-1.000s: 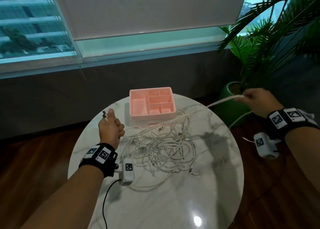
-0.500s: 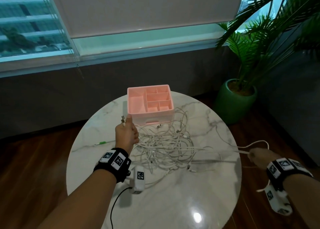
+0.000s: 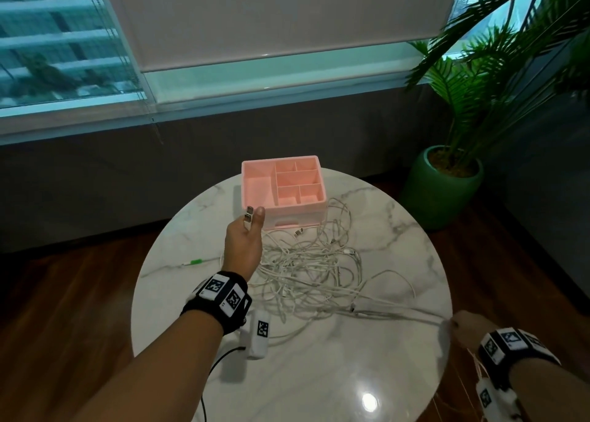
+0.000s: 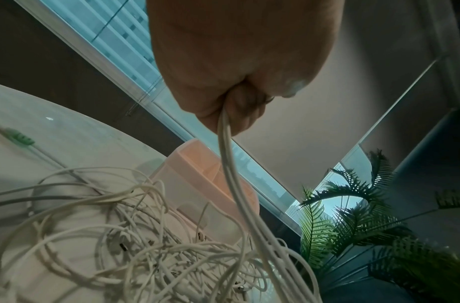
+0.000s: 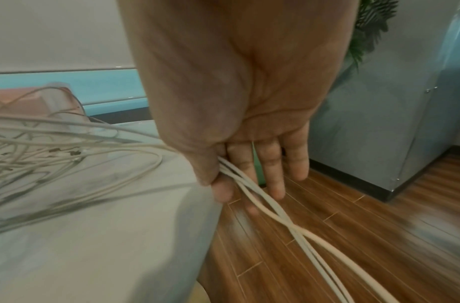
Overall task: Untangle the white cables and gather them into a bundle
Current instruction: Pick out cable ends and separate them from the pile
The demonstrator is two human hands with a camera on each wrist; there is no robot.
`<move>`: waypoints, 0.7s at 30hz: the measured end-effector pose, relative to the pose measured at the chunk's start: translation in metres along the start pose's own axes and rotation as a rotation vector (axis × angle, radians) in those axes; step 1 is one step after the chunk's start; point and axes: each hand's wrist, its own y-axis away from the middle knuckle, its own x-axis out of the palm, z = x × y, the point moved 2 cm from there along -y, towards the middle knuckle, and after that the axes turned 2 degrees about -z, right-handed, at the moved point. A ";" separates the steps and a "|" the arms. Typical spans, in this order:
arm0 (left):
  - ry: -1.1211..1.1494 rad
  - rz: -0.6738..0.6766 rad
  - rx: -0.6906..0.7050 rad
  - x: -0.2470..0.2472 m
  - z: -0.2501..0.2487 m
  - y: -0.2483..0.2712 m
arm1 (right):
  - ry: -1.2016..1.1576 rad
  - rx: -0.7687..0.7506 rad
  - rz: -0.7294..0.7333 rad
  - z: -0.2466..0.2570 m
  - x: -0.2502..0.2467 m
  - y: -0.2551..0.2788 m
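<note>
Here the left hand [image 3: 244, 243] is clenched around several white cables [image 3: 306, 271]; the right hand [image 5: 239, 127] pinches strands at the counter [image 3: 319, 373] edge, the heap tangled loosely between.

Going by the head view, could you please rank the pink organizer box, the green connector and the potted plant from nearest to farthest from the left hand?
From the left hand:
1. Pink organizer box, just beyond the fingertips.
2. Green connector, on the table to the hand's left.
3. Potted plant, on the floor, far right.

White cables [image 3: 306, 271], pink organizer [image 3: 284, 185], grey-veined white marble desk [image 3: 319, 373], green pot [image 3: 443, 192], brown wood floor [image 3: 64, 310].
</note>
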 end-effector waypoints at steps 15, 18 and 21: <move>0.194 0.085 -0.184 0.019 -0.016 -0.005 | 0.093 -0.409 0.059 0.119 -0.102 0.037; 0.289 0.165 -0.196 0.026 -0.026 0.001 | -0.339 -0.664 0.042 0.191 -0.126 0.074; 0.390 0.232 -0.201 0.033 -0.034 0.008 | -0.588 -0.865 0.054 0.251 -0.122 0.112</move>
